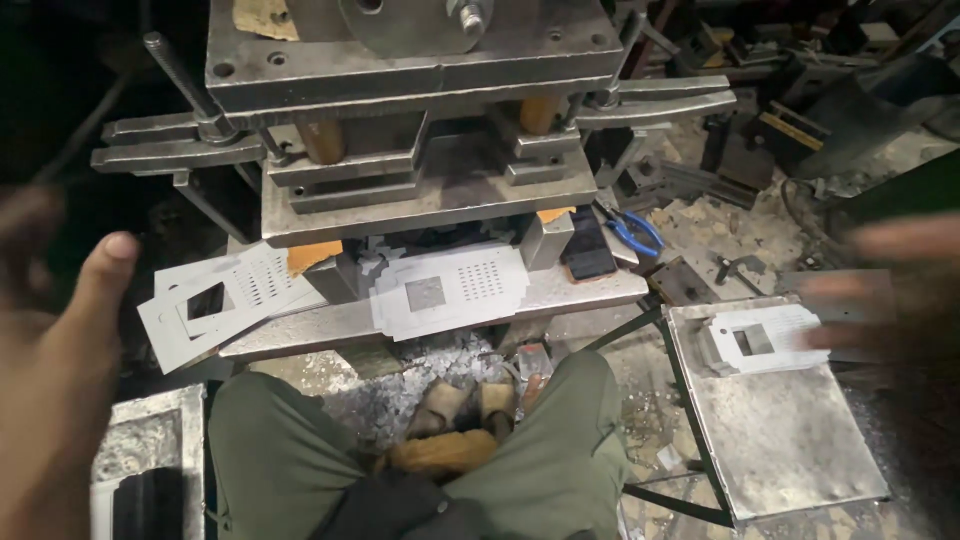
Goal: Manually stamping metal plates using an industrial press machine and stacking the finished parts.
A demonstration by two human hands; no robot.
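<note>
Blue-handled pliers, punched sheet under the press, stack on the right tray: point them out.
blue-handled pliers (634,232), head view, on the blue handles.
punched sheet (450,290), head view, flat face beside its square cutout.
stack of punched sheets (790,328), head view, top sheet's face.

I'm looking into a metal-stamping workshop: ahead of my left hand (50,370) stands a heavy steel press (420,120), punched sheet blanks (450,290) on its bed, metal scrap (440,365) on the floor below, blue-handled pliers (635,232) beyond.

Bare hands (50,370), olive-green trousers (540,450), tan footwear (460,405)
</note>
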